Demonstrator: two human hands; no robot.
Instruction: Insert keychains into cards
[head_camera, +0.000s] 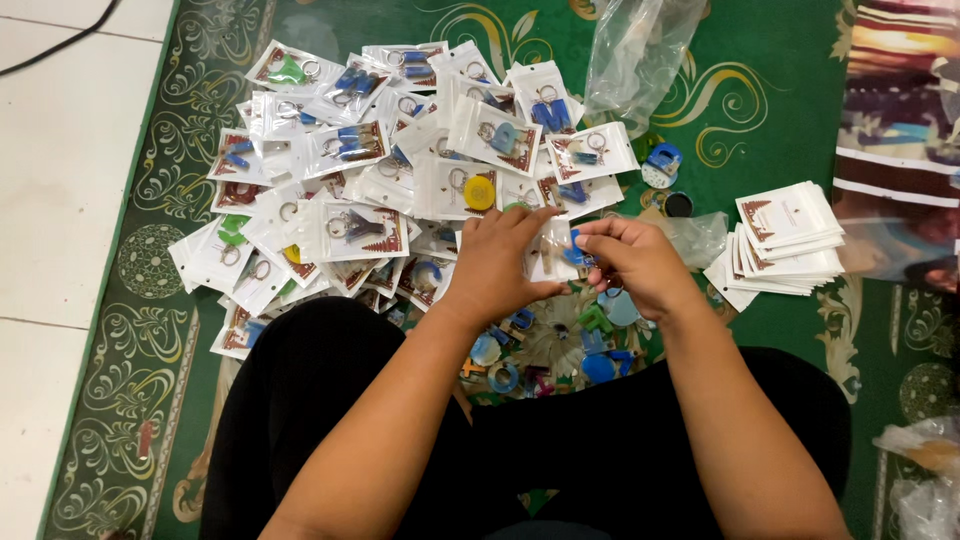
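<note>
Both hands (565, 262) on small clear packet (552, 250)

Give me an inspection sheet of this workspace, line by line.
Surface: green patterned carpet laid on white floor tiles.
Job's things: small clear pouch held between both hands, with a blue keychain at its opening.
Clutter: heap of filled pouches ahead; stack of empty pouches on the right; loose keychains below the hands; clear plastic bag at the top.
Hands: left hand pinches the pouch; right hand grips the keychain.
Cables: one dark cable on the tiles, top left.
Surroundings: the person's black-clothed legs; crumpled plastic at lower right.
</note>
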